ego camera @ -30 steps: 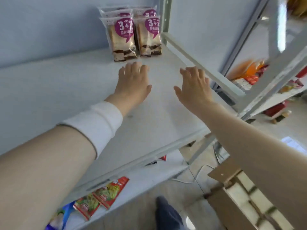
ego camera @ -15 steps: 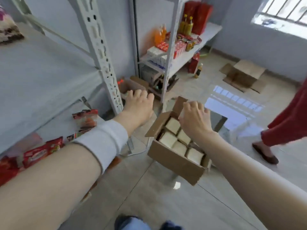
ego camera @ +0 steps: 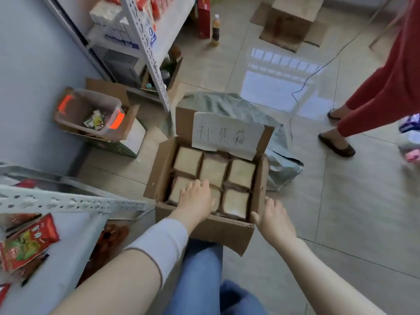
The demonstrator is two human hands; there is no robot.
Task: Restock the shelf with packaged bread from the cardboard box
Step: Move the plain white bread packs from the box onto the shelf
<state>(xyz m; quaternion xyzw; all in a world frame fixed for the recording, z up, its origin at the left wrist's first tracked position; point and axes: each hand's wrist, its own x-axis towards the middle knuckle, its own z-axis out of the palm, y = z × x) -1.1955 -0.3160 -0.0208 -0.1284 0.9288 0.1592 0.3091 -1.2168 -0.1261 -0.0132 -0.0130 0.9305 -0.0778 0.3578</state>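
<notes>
An open cardboard box (ego camera: pixel 204 230) stands on the floor in front of me, with a handwritten paper label (ego camera: pixel 227 135) on its far flap. Several pale packaged bread loaves (ego camera: pixel 241 173) fill it in two rows. My left hand (ego camera: pixel 196 197) reaches into the box and lies on the loaves of the near row, fingers spread. My right hand (ego camera: pixel 273 218) is at the box's near right corner with fingers straight, holding nothing. The shelf I am stocking is out of view.
A low shelf (ego camera: pixel 68 237) at lower left holds red snack packets (ego camera: pixel 25 244). A clear plastic bin (ego camera: pixel 91 112) sits on boxes by the wall. A second rack (ego camera: pixel 147 42) stands behind. A person in red trousers (ego camera: pixel 381 87) stands at right. A grey bag (ego camera: pixel 279 155) lies behind the box.
My view swung from the upper shelf down to the floor. Both hands left the shelf and dropped to the box; the left now lies on the bread, the right at the box's corner.
</notes>
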